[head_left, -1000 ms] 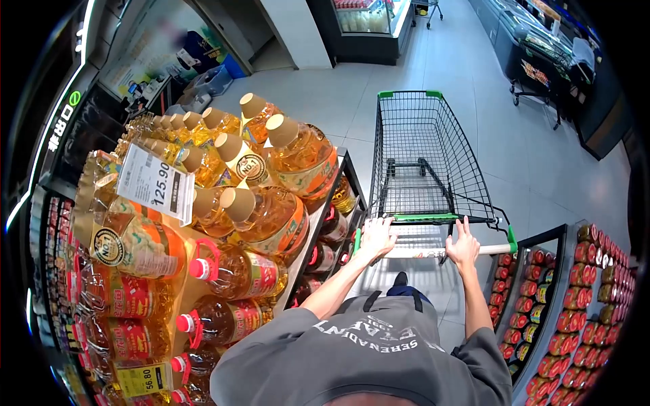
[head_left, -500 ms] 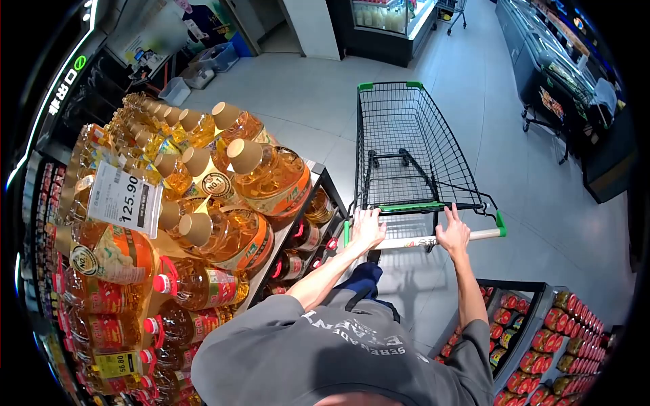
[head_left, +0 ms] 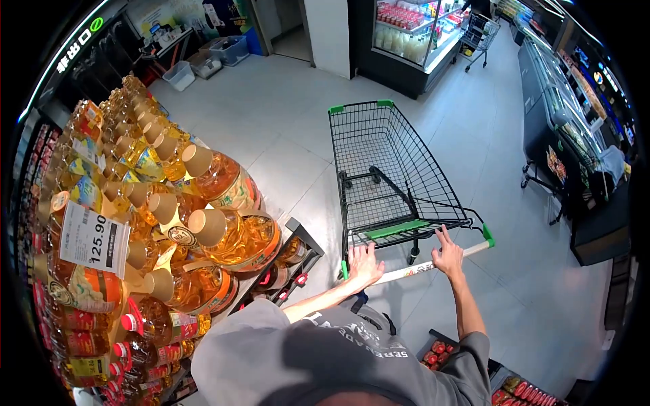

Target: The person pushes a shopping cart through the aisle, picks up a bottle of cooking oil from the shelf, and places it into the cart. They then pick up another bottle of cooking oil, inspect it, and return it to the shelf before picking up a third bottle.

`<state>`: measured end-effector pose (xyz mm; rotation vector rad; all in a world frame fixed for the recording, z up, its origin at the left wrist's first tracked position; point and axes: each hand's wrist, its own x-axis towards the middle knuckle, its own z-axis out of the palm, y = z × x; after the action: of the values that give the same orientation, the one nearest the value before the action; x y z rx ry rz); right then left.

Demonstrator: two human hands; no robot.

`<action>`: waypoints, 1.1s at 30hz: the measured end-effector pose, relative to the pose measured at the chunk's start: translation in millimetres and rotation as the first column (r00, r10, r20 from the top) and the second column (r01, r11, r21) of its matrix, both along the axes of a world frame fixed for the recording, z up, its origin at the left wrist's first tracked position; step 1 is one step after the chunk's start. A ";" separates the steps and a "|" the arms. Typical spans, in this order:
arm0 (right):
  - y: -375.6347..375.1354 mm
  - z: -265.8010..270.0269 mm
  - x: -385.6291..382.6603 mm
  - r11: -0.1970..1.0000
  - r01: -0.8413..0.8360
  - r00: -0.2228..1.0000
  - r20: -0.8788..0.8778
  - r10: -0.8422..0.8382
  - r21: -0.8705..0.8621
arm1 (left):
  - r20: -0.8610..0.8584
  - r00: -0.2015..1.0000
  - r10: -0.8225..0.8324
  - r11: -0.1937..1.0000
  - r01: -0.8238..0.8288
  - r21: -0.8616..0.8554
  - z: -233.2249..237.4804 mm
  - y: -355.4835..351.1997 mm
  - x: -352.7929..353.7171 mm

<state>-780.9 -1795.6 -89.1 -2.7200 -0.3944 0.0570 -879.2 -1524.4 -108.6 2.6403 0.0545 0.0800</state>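
A black wire shopping cart [head_left: 360, 105] with green corner pieces stands in front of me, its basket bare. Its pale handle [head_left: 409, 272] runs slantwise below my hands. My left hand [head_left: 365, 264] lies over the handle's left end, palm down, with fingers stretched forward. Toward the right end, my right hand [head_left: 449, 259] is on the handle, index finger pointing forward and thumb beside the bar; its other fingers are partly hidden, seemingly curled round the bar. Large oil bottles [head_left: 233, 240] with tan caps stand on a display left of my left hand.
A price sign [head_left: 93, 238] reading 125.90 fronts the bottles. Ahead are a lit refrigerated case [head_left: 406, 51] and another cart [head_left: 479, 34] beside a person. A long freezer counter [head_left: 552, 115] lines the right side. Plastic bins [head_left: 179, 76] sit on the floor, and packaged red goods [head_left: 521, 392] lie lower right.
The cart has turned slightly, its front swinging left in view, with both hands staying on the handle. The oil display has slid left and back, and the lower-right shelves have dropped toward the bottom edge.
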 end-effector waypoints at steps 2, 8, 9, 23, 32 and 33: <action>-2.6 -0.5 29.5 0.999 -0.038 0.999 0.008 0.038 -0.012 | -0.013 0.999 0.034 0.999 -0.034 -0.015 -1.4 -4.5 21.1; 2.7 -2.6 90.9 0.987 -0.160 0.986 0.040 0.161 -0.032 | -0.100 0.990 0.102 0.993 -0.107 -0.042 3.1 -6.1 58.7; 4.6 -2.2 100.8 0.987 -0.161 0.987 0.018 0.162 -0.006 | -0.088 0.988 0.123 0.990 -0.128 -0.054 3.7 -6.1 65.7; 55.3 5.2 236.3 0.905 -0.420 0.907 -0.008 0.420 -0.069 | -0.088 0.911 0.404 0.906 -0.411 -0.096 18.5 8.3 140.9; 132.8 16.2 304.9 0.845 -0.529 0.846 0.024 0.532 -0.072 | -0.131 0.832 0.540 0.835 -0.549 -0.042 28.1 53.3 187.3; 144.5 18.0 311.7 0.841 -0.536 0.843 0.013 0.538 -0.077 | -0.183 0.820 0.542 0.829 -0.558 -0.042 34.0 61.6 192.8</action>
<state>-469.2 -1651.1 -71.1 -2.5893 -1.1787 0.1795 -686.4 -1462.8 -74.5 2.4446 0.8626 0.0512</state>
